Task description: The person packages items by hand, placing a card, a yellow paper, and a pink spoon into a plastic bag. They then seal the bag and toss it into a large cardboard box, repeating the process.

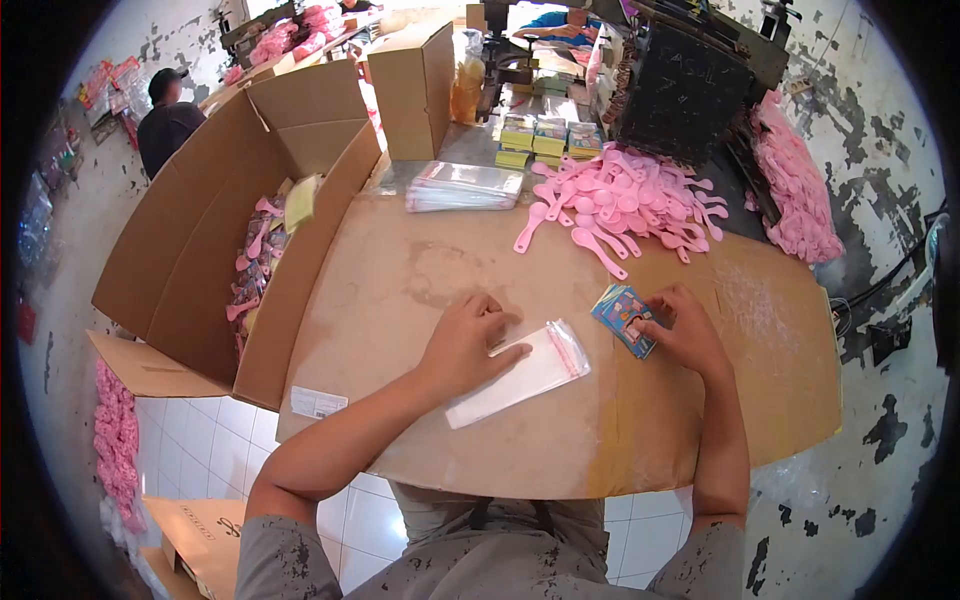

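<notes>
On the cardboard-covered tabletop lies a stack of clear plastic bags (520, 375), set at a slant. My left hand (465, 345) is over its left edge, thumb and fingers apart with nothing visible between them. To the right is a small, slightly fanned pile of blue printed cards (626, 322). My right hand (688, 330) grips its right side, thumb on the top card and the other fingers around the edge. Farther back sits a heap of pink plastic spoons (620, 200), a few lying loose toward me.
A large open cardboard box (190, 250) stands at left, with packed bags and pink spoons inside. More clear bags (465, 187) lie at the back, near stacked cards (550, 137) and a dark machine (685, 85). Another person (168, 125) is at far left.
</notes>
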Available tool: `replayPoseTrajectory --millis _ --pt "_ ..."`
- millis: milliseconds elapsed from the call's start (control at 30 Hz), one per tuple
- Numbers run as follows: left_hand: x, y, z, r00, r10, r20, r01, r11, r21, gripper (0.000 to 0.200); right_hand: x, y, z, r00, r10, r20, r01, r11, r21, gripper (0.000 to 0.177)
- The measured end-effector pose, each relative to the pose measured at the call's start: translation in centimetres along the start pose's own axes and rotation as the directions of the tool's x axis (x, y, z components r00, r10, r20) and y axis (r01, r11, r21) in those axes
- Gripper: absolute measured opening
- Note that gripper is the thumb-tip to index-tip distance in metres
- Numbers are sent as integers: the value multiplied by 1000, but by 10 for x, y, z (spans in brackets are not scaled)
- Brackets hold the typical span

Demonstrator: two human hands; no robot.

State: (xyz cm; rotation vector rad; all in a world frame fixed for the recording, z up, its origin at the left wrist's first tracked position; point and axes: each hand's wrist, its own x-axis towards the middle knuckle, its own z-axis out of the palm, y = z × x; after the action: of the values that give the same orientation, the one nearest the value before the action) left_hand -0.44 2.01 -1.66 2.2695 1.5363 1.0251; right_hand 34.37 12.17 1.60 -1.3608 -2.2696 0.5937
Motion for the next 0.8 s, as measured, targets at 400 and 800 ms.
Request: replayPoseTrajectory --millis 400,800 --pt "1 9 4 978 -203 46 208 946 -250 15 -10 -43 17 999 -33 11 16 729 684 28" --pt "-1 13 9 992 -66 -111 50 988 -145 18 -17 -70 58 918 -365 158 305 900 310 34"
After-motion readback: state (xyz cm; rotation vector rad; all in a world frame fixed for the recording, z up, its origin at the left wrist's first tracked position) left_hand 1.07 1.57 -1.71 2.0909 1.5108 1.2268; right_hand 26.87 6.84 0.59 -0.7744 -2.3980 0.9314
